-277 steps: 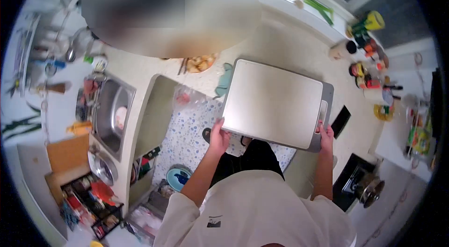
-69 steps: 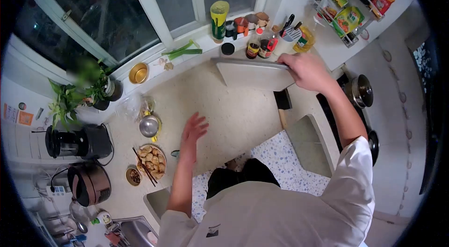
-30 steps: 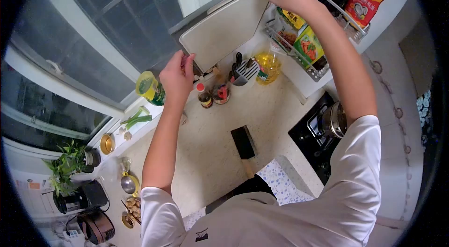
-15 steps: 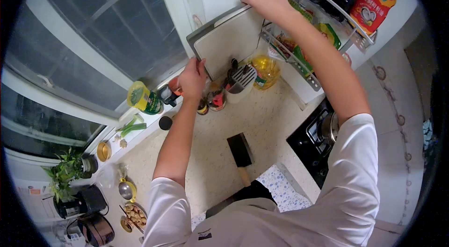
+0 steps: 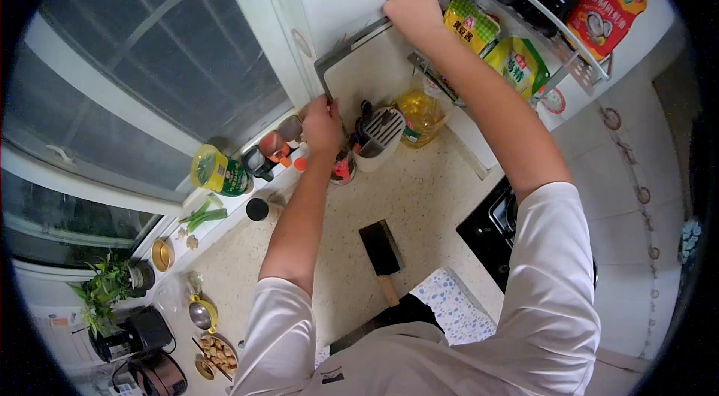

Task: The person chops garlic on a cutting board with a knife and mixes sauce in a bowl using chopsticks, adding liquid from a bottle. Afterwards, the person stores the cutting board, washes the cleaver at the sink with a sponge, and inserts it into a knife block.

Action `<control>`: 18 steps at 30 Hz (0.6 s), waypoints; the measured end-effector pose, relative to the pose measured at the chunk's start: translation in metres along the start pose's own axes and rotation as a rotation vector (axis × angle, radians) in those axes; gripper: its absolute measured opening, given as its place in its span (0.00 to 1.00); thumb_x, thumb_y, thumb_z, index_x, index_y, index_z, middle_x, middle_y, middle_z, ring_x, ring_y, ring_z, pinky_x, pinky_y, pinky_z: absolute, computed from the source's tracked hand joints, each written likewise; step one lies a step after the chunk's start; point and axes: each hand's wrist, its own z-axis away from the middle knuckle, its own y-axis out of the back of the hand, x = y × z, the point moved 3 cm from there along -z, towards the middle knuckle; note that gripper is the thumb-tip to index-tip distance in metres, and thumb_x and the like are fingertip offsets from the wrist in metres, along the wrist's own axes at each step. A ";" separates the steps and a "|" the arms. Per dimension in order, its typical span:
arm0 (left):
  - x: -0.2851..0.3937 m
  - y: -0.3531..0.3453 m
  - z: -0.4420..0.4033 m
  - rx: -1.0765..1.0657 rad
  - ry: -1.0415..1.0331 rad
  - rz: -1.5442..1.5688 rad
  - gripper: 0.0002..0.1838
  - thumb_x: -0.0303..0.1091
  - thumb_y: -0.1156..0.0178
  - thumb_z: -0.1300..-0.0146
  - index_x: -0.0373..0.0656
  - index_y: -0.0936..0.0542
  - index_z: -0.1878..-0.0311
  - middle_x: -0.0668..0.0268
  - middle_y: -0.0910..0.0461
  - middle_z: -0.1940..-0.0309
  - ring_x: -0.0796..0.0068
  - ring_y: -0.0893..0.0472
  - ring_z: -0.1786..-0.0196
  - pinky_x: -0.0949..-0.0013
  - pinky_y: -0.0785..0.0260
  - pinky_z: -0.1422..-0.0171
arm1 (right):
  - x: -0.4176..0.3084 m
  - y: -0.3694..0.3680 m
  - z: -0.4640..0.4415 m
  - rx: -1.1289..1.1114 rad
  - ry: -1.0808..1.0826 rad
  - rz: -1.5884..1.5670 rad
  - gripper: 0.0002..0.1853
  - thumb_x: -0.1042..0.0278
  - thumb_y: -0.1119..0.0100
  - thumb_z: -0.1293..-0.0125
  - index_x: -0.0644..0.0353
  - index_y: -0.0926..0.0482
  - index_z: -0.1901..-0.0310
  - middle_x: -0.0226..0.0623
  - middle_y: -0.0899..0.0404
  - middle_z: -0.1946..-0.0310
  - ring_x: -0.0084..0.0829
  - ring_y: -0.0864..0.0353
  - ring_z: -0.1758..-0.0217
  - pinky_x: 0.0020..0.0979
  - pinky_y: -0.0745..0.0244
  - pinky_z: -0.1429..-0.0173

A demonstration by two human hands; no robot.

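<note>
A pale cutting board with a grey rim (image 5: 359,66) stands upright against the wall in the corner, behind the utensil holder (image 5: 380,140) and the oil bottle (image 5: 421,117). My left hand (image 5: 322,125) is closed on the board's lower left edge, its fingertips partly hidden. At the board's top right corner is my right hand (image 5: 414,10), fingers bent over the edge beside the wire rack. A cleaver with a black blade (image 5: 380,248) and a wooden handle lies on the counter below.
Seasoning packets and bottles fill the wire rack (image 5: 558,17) at the upper right. Jars and a yellow-green canister (image 5: 221,171) line the window sill. A black stove (image 5: 490,227) is on the right. A plate of food (image 5: 217,355) and a gold bowl (image 5: 162,254) are at left.
The board has gone from being carried over the counter to standing in the corner against the wall. Both my hands have moved with it, most recently slightly deeper into the corner.
</note>
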 end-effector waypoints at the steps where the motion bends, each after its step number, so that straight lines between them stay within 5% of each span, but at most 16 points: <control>1: 0.001 -0.003 0.001 -0.032 0.002 -0.020 0.13 0.41 0.38 0.29 0.40 0.21 0.60 0.50 0.17 0.63 0.41 0.17 0.58 0.44 0.25 0.54 | -0.001 -0.003 0.001 -0.024 -0.007 0.001 0.08 0.64 0.39 0.40 0.50 0.10 0.69 0.30 0.11 0.65 0.35 0.22 0.42 0.46 0.42 0.25; 15: -0.005 -0.038 0.004 -0.075 -0.040 -0.157 0.15 0.43 0.36 0.31 0.39 0.20 0.64 0.50 0.15 0.66 0.42 0.16 0.63 0.44 0.24 0.59 | -0.006 -0.027 0.017 -0.178 -0.016 -0.018 0.08 0.62 0.38 0.40 0.46 0.09 0.68 0.32 0.11 0.67 0.39 0.21 0.42 0.51 0.46 0.21; 18: 0.007 -0.018 0.008 -0.144 0.087 -0.246 0.15 0.44 0.36 0.31 0.40 0.18 0.65 0.50 0.15 0.68 0.42 0.15 0.64 0.45 0.23 0.59 | -0.025 -0.005 0.022 -0.137 -0.040 -0.060 0.08 0.63 0.38 0.40 0.48 0.10 0.65 0.32 0.12 0.68 0.40 0.21 0.44 0.54 0.45 0.22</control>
